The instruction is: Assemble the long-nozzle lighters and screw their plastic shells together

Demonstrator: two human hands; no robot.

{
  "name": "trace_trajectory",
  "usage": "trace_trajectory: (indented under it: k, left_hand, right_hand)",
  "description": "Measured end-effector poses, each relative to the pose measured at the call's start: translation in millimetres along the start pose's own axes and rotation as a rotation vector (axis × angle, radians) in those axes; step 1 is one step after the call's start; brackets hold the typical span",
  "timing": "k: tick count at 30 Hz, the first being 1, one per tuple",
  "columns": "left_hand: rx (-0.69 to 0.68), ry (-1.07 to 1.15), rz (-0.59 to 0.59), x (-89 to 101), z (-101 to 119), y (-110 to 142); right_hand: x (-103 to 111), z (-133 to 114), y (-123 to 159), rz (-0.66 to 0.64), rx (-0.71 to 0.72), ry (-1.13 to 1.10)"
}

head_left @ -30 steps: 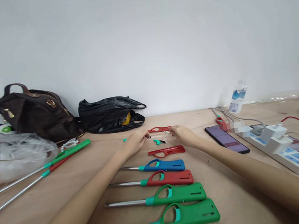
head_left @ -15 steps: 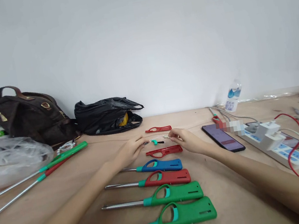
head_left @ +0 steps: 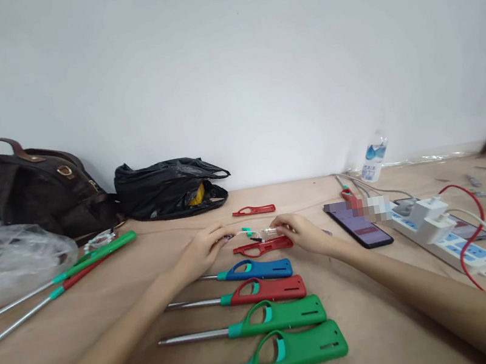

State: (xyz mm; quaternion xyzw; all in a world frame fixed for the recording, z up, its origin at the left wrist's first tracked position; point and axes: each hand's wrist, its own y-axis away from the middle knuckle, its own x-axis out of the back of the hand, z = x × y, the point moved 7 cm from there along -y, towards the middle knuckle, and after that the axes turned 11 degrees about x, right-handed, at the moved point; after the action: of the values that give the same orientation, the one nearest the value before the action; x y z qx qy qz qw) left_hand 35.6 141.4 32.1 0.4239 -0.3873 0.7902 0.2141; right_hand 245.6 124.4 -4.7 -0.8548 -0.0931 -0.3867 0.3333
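My left hand [head_left: 204, 248] pinches a small dark end piece [head_left: 229, 236] of a lighter's inner parts. A thin pale tube leads from it towards a teal trigger [head_left: 246, 230] and a small black part [head_left: 256, 239]. In the closed fingers of my right hand [head_left: 298, 232] is a clear lighter fuel tank [head_left: 270, 230], partly hidden by them. These parts hang just above a red lighter shell half [head_left: 275, 244]. Behind lies another red shell half [head_left: 254, 210].
Nearer me lie a blue lighter [head_left: 266, 268], a red lighter [head_left: 282, 288] and two green lighters [head_left: 305, 344] in a column. Two long lighters [head_left: 93, 256] are on the left, before bags [head_left: 165, 188]. A phone [head_left: 360, 225], power strip [head_left: 461, 252] and cables stand right.
The inner parts have moved slightly nearer me, over the front red shell half. More of the clear fuel tank shows at my right fingers. The view has shifted slightly.
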Motion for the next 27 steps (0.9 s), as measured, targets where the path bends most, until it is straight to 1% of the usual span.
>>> trace_trajectory:
  k: [5,10,13,18,20,23,27]
  left_hand:
    - [0.008,0.038,-0.012,-3.0,3.5,2.7]
    - [0.038,0.062,-0.023,-7.2,3.2,3.3]
    - [0.031,0.094,-0.022,-4.4,5.2,2.1]
    - [0.056,0.152,-0.006,1.6,6.5,-0.1]
    - [0.070,0.170,-0.030,-1.6,6.1,0.1]
    - [0.084,0.170,-0.080,-12.0,3.6,1.5]
    - [0.097,0.142,-0.095,-25.0,-4.7,2.1]
  right_hand:
    - [-3.0,-5.8,2.7,-0.020,0.039,-0.103]
    - [-5.8,-2.8,5.2,-0.033,0.001,-0.067]
    - [-5.8,2.0,4.7,0.021,-0.012,-0.036]
    - [-6.0,2.2,4.6,0.092,0.045,0.001]
    - [-6.5,1.1,6.0,0.092,0.054,0.045]
    - [-10.6,0.7,8.6,0.054,0.062,0.094]
    - [-16.5,2.1,10.8,0.019,0.088,0.132]
